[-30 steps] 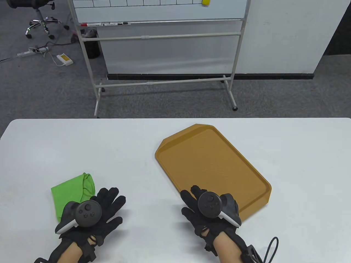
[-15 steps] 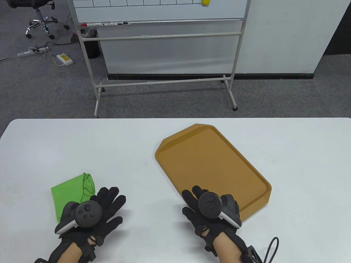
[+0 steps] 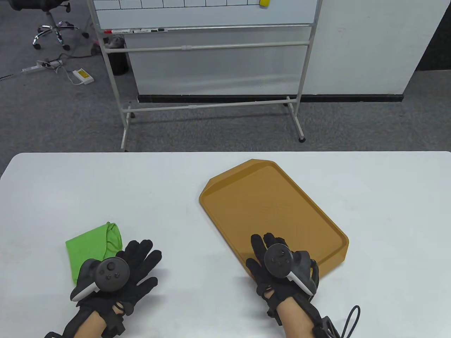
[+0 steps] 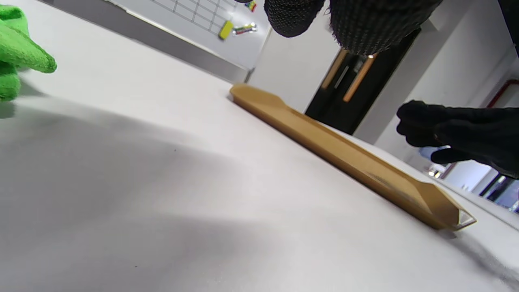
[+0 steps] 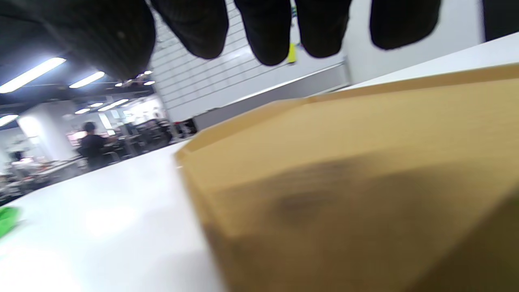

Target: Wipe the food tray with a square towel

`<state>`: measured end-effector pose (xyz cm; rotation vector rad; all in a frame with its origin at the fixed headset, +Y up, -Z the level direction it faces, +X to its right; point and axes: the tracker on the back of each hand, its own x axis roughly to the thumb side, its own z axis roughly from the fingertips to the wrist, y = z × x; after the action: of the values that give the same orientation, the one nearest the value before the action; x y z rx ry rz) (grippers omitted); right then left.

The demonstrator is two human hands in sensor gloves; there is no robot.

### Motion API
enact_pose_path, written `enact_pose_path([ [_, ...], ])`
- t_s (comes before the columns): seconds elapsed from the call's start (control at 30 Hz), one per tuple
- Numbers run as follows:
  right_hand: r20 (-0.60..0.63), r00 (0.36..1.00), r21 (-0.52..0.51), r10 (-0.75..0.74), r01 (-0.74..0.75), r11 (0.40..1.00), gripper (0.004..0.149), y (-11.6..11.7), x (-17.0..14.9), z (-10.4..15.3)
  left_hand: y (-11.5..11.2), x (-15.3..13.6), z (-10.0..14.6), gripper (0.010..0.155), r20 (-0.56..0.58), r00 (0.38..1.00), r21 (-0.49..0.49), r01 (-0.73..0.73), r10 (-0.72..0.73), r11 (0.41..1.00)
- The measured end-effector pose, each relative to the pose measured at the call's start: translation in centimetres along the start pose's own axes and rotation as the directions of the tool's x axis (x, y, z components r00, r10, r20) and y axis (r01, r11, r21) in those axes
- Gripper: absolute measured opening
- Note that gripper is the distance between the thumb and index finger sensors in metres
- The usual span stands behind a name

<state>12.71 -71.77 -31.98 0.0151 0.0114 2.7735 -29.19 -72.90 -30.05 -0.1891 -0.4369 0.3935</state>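
A brown food tray point(image 3: 271, 204) lies diagonally on the white table, right of centre. It also shows in the left wrist view point(image 4: 332, 150) and the right wrist view point(image 5: 344, 162). A folded green towel point(image 3: 88, 246) lies at the front left, and its edge shows in the left wrist view point(image 4: 16, 61). My left hand point(image 3: 139, 262) is open with fingers spread, just right of the towel and holding nothing. My right hand point(image 3: 266, 246) is open over the tray's near corner. Its fingers point(image 5: 267, 28) hang above the tray and hold nothing.
A whiteboard on a wheeled stand point(image 3: 211, 105) is on the floor beyond the table's far edge point(image 3: 225, 152). An office chair point(image 3: 53, 31) and a power strip point(image 3: 82, 76) are on the floor at the far left. Bare table point(image 3: 398, 218) lies right of the tray.
My right hand has moved right and forward, from beside the tray's near-left edge to over its near corner. The left hand, towel and tray have not moved.
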Motion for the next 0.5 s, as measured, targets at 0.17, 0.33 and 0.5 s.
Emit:
enact_pose_path([
  [0.17, -0.271, 0.962, -0.014, -0.030, 0.027, 1.000, 0.082, -0.5, -3.9, -0.3, 0.0, 0.1, 0.0, 0.070, 0.003, 1.000, -0.004, 0.007, -0.007, 1.000],
  [0.33, -0.529, 0.847, 0.003, -0.049, 0.060, 0.998, 0.085, -0.4, -8.4, -0.2, 0.2, 0.1, 0.2, 0.070, 0.010, 1.000, 0.006, 0.005, -0.005, 1.000],
  [0.5, -0.682, 0.728, 0.153, 0.068, 0.050, 0.987, 0.086, -0.5, -11.6, 0.4, 0.5, 0.0, 0.3, 0.070, 0.010, 1.000, 0.012, 0.028, -0.028, 1.000],
])
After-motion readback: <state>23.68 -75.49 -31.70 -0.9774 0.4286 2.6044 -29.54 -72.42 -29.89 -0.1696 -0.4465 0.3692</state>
